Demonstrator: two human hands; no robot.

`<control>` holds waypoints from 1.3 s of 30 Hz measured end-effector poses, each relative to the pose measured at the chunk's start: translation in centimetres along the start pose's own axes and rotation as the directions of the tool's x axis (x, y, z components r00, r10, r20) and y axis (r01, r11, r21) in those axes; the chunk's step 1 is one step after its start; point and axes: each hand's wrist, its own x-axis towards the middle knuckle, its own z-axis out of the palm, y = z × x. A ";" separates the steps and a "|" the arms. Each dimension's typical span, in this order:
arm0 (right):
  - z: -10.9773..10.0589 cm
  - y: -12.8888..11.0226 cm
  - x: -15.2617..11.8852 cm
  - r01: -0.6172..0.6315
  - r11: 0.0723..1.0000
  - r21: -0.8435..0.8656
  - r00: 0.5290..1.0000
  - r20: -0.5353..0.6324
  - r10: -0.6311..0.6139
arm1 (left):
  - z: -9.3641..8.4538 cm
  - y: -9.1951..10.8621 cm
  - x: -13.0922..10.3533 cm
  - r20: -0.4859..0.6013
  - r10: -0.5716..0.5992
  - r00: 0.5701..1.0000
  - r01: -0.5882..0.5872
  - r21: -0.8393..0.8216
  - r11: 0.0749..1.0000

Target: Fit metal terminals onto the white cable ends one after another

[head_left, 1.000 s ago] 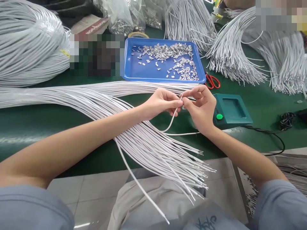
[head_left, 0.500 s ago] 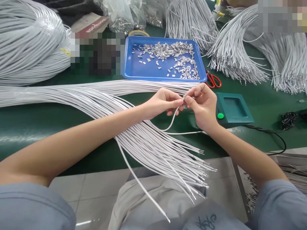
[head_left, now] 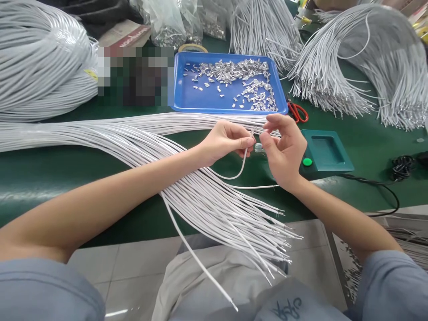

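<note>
My left hand [head_left: 236, 140] pinches a thin white wire [head_left: 243, 165] near its stripped end [head_left: 254, 130], between thumb and fingertips. Just to the right, my right hand [head_left: 283, 147] is apart from the wire, thumb and index finger separated, other fingers partly curled. A small silvery metal piece [head_left: 259, 147] shows between the hands, beside the right thumb; I cannot tell whether the curled fingers touch it. Under my left forearm a bundle of white wires [head_left: 200, 196] fans out, its bare ends pointing toward the lower right. Another wire [head_left: 257, 187] lies below my right hand.
Behind the hands, a blue tray [head_left: 200, 100] holds many small metal terminals. Red-handled scissors [head_left: 298, 112] lie beside it. A green device [head_left: 327, 151] with a lit button and a cable stands at the right. Large wire bundles [head_left: 43, 58] and bags of metal parts [head_left: 163, 31] line the back.
My right hand has come off the wire end and shifted slightly right, its thumb and index finger parting. My left hand still pinches the wire, whose tip now shows.
</note>
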 end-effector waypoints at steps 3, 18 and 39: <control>0.0 -0.1 0.0 0.042 0.997 -0.062 0.998 0.058 -0.038 | -0.2 -0.1 0.0 0.018 -0.010 1.000 0.010 0.000 1.000; 0.3 0.0 0.1 0.103 0.994 -0.031 0.995 -0.007 -0.103 | -0.2 -0.2 0.0 0.009 -0.017 1.000 0.017 -0.022 1.000; 0.3 -0.2 -0.2 0.031 0.999 0.040 0.998 -0.060 -0.028 | -0.2 -0.2 0.1 0.017 -0.016 1.000 0.016 -0.035 0.999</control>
